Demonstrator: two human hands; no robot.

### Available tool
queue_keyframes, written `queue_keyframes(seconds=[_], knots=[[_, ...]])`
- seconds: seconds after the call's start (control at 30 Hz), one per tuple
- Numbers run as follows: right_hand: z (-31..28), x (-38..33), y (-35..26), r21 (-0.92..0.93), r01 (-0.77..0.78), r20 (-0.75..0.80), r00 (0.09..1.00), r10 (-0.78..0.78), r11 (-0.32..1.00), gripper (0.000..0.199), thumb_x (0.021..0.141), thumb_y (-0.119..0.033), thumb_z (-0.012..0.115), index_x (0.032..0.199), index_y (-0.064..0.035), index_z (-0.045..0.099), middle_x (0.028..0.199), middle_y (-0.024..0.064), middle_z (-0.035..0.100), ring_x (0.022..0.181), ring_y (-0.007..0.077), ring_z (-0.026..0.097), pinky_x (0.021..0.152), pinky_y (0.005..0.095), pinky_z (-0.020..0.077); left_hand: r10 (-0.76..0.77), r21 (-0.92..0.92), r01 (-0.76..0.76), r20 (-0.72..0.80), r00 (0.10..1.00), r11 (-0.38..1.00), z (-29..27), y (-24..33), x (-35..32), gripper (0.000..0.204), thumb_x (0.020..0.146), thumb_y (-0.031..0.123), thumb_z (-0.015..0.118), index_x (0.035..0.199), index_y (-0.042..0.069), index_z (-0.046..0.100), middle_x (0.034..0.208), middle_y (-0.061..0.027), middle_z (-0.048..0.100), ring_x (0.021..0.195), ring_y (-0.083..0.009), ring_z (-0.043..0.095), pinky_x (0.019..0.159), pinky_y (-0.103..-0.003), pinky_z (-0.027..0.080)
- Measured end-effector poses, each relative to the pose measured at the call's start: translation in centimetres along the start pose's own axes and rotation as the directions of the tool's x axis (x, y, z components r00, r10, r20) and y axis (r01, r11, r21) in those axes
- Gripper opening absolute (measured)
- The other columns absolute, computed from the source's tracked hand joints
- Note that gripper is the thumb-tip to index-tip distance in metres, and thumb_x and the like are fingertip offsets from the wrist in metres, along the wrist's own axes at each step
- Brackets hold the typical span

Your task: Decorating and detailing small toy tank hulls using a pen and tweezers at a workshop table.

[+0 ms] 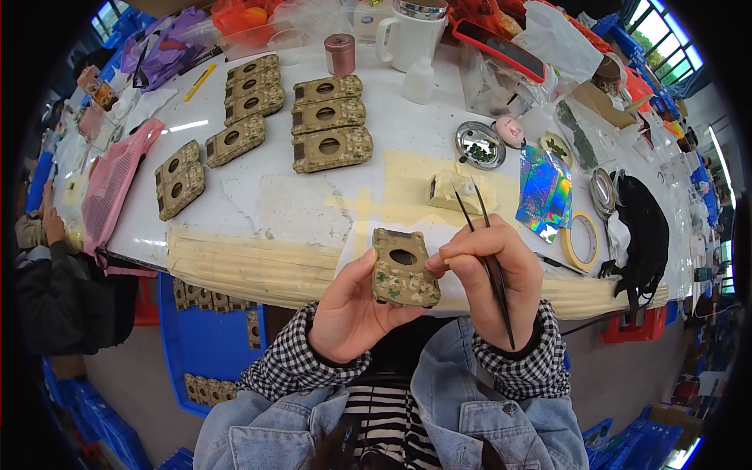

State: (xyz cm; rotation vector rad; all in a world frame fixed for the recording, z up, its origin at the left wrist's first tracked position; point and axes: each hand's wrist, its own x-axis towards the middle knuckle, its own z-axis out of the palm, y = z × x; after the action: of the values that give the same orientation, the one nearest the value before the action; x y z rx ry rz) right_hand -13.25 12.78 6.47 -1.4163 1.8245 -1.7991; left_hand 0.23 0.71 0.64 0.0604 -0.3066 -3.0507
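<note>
Holding one camouflage shell (409, 290) in left hand (345, 317), at front edge of white desk (243, 176). Boxy with rounded corners, mottled tan, brown and green, pierced by an oval hole, dark rectangular strip along upper edge. Gripped by its sides in curved left fingers, spread to about its width. Carrying slim black tweezers (502, 301) in bent right hand (513, 262), tips up and parted; pinching thumb and forefinger nearly together beside shell's right edge. Cannot tell of any small piece between them. Beyond, on desk: similar shells (348, 150) in rows, shiny round dish (460, 141) with small green bits inside, crinkled holographic sheet (544, 192), ring-shaped roll of cream tape (566, 244). Edged at front with wrinkled cream tape strips (251, 266).
</note>
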Motion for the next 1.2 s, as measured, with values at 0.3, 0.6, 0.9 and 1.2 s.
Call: queue_keyframes(seconds=[0.3,0.6,0.9,1.2], knots=[[-1.1,0.2,0.0,0.188,-0.101,-0.043,0.993,0.111,0.977,0.007,0.094,-0.002,0.051,0.098,0.0035,0.053,0.089,0.0095,0.056,0.083,0.0132,0.061,0.076,0.0262,0.0499,-0.005,-0.076,0.005,-0.009,1.0,0.997,0.0,0.1,0.1,0.06,0.1,0.038,0.031,0.144,-0.001,0.018,0.133,-0.0299,0.042,0.116,-0.0348,0.054,0.098,-0.041,0.05],[-3.5,2.8,4.1,-0.679,0.099,-0.203,0.927,-0.316,0.727,0.01,0.079,0.0,0.069,0.086,-0.0015,0.062,0.075,0.0094,0.057,0.066,0.0217,0.055,0.059,0.0298,0.0431,0.111,-0.118,-0.109,0.013,0.994,0.987,0.3,0.9,-0.3,0.065,0.099,0.036,0.034,0.146,-0.002,0.009,0.13,-0.0343,0.041,0.111,-0.0379,0.056,0.097,-0.041,0.051],[-4.1,1.0,3.0,-0.644,0.042,-0.147,0.973,-0.178,0.764,0.033,0.083,-0.011,0.068,0.11,0.002,0.056,0.09,0.0138,0.062,0.083,0.0245,0.059,0.075,0.0332,0.0468,0.166,-0.111,-0.162,0.025,0.986,0.98,0.0,1.3,-0.6,0.067,0.099,0.037,0.034,0.146,-0.001,0.004,0.131,-0.0344,0.039,0.112,-0.0395,0.056,0.097,-0.041,0.05],[-6.8,-3.0,2.9,-0.086,-0.248,0.292,0.92,0.262,0.965,0.012,0.084,-0.004,0.067,0.093,0.0037,0.068,0.087,0.0114,0.068,0.083,0.0171,0.064,0.076,0.0263,0.0489,0.112,-0.058,-0.109,0.04,0.993,0.992,-0.3,1.1,-0.4,0.059,0.1,0.037,0.03,0.145,0.002,0.018,0.134,-0.03,0.041,0.115,-0.0356,0.055,0.096,-0.04,0.051]])
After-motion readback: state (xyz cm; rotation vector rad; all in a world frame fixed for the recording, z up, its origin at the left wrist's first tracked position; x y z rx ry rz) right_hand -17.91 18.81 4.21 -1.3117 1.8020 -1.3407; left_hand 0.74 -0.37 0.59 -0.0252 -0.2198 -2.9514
